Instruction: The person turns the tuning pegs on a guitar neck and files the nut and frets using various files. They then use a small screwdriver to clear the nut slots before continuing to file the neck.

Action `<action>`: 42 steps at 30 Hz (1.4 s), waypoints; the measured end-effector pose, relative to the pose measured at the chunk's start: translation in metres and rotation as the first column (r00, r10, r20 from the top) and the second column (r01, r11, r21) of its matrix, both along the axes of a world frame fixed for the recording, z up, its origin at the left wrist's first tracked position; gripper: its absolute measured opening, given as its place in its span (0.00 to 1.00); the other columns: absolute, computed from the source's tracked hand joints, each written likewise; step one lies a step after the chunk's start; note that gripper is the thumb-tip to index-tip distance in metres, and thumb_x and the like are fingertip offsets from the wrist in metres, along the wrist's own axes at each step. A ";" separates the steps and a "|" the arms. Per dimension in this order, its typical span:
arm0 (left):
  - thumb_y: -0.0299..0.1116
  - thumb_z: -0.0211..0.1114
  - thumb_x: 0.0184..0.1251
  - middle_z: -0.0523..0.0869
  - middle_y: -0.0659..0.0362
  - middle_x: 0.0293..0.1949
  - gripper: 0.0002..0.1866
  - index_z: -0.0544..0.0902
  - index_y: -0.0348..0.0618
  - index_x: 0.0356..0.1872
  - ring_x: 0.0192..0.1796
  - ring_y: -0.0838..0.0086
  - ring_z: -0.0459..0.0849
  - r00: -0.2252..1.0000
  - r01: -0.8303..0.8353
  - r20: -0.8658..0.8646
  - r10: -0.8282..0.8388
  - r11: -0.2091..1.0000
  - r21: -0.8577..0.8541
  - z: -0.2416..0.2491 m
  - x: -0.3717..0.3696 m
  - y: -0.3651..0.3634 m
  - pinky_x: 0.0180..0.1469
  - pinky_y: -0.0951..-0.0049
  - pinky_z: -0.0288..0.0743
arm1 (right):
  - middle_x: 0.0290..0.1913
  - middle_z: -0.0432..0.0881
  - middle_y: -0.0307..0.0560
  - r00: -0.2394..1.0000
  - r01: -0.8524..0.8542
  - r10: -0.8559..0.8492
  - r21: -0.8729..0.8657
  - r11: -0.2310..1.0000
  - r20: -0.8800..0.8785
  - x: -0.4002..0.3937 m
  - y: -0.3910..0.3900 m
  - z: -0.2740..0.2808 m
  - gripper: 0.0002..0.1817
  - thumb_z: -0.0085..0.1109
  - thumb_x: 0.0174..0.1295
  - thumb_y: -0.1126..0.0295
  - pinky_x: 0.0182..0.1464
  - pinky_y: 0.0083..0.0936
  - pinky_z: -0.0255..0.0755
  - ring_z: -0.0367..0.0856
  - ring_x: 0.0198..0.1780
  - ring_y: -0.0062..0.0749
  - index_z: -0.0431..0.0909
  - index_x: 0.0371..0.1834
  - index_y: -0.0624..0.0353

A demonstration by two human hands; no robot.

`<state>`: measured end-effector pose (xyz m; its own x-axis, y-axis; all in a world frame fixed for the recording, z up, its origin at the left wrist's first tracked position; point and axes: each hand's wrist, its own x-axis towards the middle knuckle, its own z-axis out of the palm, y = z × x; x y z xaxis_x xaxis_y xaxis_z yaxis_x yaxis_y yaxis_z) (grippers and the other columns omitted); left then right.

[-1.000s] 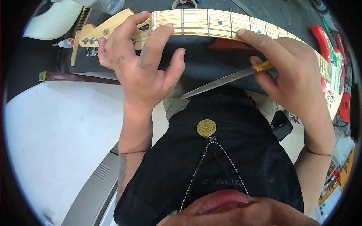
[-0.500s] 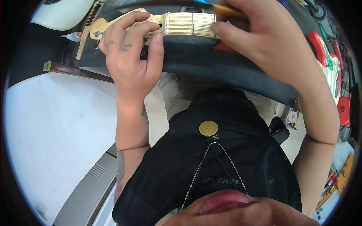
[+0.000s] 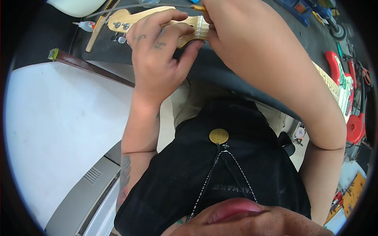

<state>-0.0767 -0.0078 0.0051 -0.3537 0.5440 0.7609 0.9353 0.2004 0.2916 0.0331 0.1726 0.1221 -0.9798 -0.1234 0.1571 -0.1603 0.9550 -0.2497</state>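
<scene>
The guitar headstock [image 3: 118,17] is pale wood with metal tuners and lies on the bench at the top of the head view. My left hand [image 3: 157,51] curls around it close to the white nut [image 3: 200,27], two fingers over the strings and the thumb along the near edge. Crossing above the headstock is a long thin grey rod [image 3: 145,5] with an orange handle [image 3: 199,8]. My right hand [image 3: 224,23] grips that handle at the nut, its fingers partly hidden behind the hand and wrist. The same forearm covers most of the fretboard.
Left of the headstock lie a wooden-handled brush [image 3: 96,33] and a small white bottle [image 3: 86,26]. A white curved body [image 3: 75,4] is at the top left. On the right rest a red guitar [image 3: 334,67] and a blue tool with a wheel [image 3: 336,31].
My right hand has moved left to the nut with the orange-handled rod, which now spans the headstock. My left hand has shifted right along the neck, and the view has shifted slightly.
</scene>
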 end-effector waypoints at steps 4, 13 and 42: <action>0.32 0.87 0.54 0.94 0.66 0.58 0.17 0.93 0.49 0.45 0.63 0.66 0.86 0.999 -0.042 0.031 0.042 0.999 0.002 -0.003 0.005 -0.003 0.67 0.59 0.65 | 0.33 0.85 0.63 0.996 -0.087 0.085 0.172 0.981 0.021 -0.005 -0.001 -0.009 0.09 0.64 0.67 0.76 0.40 0.47 0.85 0.91 0.36 0.61 0.76 0.44 0.70; 0.28 0.80 0.60 0.87 0.48 0.64 0.17 0.89 0.40 0.50 0.64 0.46 0.84 0.989 0.005 0.149 -0.001 1.000 -0.029 0.013 0.008 0.001 0.70 0.47 0.73 | 0.32 0.85 0.63 0.998 0.004 -0.012 0.142 0.990 0.061 -0.001 -0.012 0.000 0.11 0.67 0.66 0.73 0.43 0.56 0.82 0.90 0.37 0.64 0.74 0.43 0.66; 0.44 0.92 0.55 0.83 0.45 0.59 0.23 0.87 0.44 0.41 0.58 0.52 0.84 0.998 -0.057 -0.030 0.062 0.990 0.131 -0.011 -0.008 -0.004 0.59 0.55 0.80 | 0.26 0.81 0.48 0.963 -0.244 0.224 0.133 0.961 0.150 0.055 0.084 -0.006 0.36 0.63 0.69 0.78 0.35 0.45 0.73 0.83 0.29 0.49 0.79 0.85 0.54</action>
<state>-0.0851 -0.0115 -0.0062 -0.3549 0.4181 0.8362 0.9328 0.2182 0.2868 0.0879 0.2566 0.1161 -0.9315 -0.3635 -0.0099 -0.3585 0.9227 -0.1419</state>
